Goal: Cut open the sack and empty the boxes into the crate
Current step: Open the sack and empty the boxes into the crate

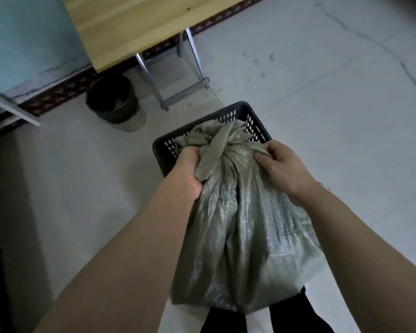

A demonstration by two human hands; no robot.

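I have 2 hands on the woven sack (pixel 240 236) — left hand (pixel 190 169) and right hand (pixel 283 169) each clenching fabric beside its knot (pixel 217 150), above the black crate (pixel 161 150). Soft, slack, probably heavy — grip under the knot.

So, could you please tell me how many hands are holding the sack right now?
2. The left hand grips the sack just left of its knotted neck; the right hand pinches the fabric on the other side of the knot.
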